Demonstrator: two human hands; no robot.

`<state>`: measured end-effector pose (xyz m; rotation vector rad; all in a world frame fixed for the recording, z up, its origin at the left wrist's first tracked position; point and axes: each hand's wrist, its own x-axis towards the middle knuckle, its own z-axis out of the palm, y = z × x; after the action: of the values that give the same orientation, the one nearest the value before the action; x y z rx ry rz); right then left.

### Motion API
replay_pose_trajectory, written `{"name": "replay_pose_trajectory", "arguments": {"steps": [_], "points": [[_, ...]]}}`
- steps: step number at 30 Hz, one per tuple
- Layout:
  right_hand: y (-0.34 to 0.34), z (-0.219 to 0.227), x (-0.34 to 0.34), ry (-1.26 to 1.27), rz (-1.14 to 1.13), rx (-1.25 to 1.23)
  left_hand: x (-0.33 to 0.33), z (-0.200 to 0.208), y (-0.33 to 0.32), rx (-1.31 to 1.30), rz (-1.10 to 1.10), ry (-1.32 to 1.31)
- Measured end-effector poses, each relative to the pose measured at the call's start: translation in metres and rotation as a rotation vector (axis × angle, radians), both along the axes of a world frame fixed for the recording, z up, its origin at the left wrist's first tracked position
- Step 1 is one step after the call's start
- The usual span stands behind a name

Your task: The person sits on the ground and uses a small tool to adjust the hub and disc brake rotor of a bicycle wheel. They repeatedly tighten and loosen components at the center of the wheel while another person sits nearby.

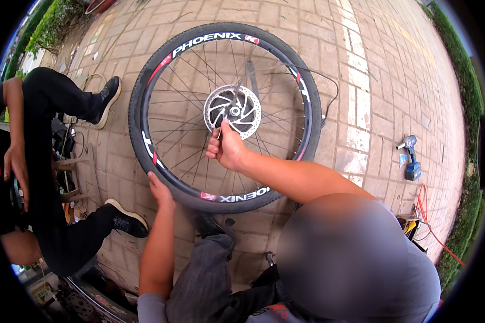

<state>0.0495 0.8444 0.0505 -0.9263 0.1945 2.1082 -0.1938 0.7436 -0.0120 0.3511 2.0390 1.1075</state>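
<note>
Paving point(112, 175) lies open left of the left hand's fingers point(153, 180), tire point(136, 121) blocking their right, brake disc point(255, 116) barring the right hand's fingers point(214, 147) ahead.

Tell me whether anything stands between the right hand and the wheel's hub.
Nothing visible does: the right hand overlaps the brake disc's lower-left edge, beside the hub. The left hand is away at the tyre's lower left, out of that path.

So the black wheel rim point(246, 198) has bold white lettering point(206, 44) top and bottom, with shorter white bits at the sides. Red print point(279, 311) on clothing's unreadable.
</note>
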Motion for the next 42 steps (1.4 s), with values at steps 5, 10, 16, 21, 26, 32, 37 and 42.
{"name": "replay_pose_trajectory", "arguments": {"steps": [5,10,16,21,26,32,37,42], "points": [[0.002,0.004,-0.002,-0.182,0.024,-0.032,0.006,-0.013,0.000,-0.002,0.041,0.159],[0.006,0.009,-0.005,-0.276,0.032,-0.040,-0.001,-0.017,0.001,-0.013,-0.006,0.241],[0.004,0.008,0.007,-0.481,0.136,0.058,0.001,-0.017,0.005,0.028,-0.013,0.251],[0.020,-0.003,0.072,-0.754,0.525,0.197,0.000,-0.016,0.018,0.020,-0.060,0.301],[0.031,-0.010,0.110,-1.529,0.672,1.024,0.003,0.009,0.018,-0.068,-0.082,0.244],[0.043,0.012,0.107,-1.808,0.922,1.377,-0.007,0.015,0.015,-0.022,-0.079,-0.026],[0.043,0.006,0.108,-1.630,0.957,1.243,-0.011,0.025,0.035,-0.032,-0.157,0.094],[0.040,0.002,0.100,-1.572,0.857,1.251,-0.014,-0.002,0.022,-0.070,-0.005,0.099]]}}
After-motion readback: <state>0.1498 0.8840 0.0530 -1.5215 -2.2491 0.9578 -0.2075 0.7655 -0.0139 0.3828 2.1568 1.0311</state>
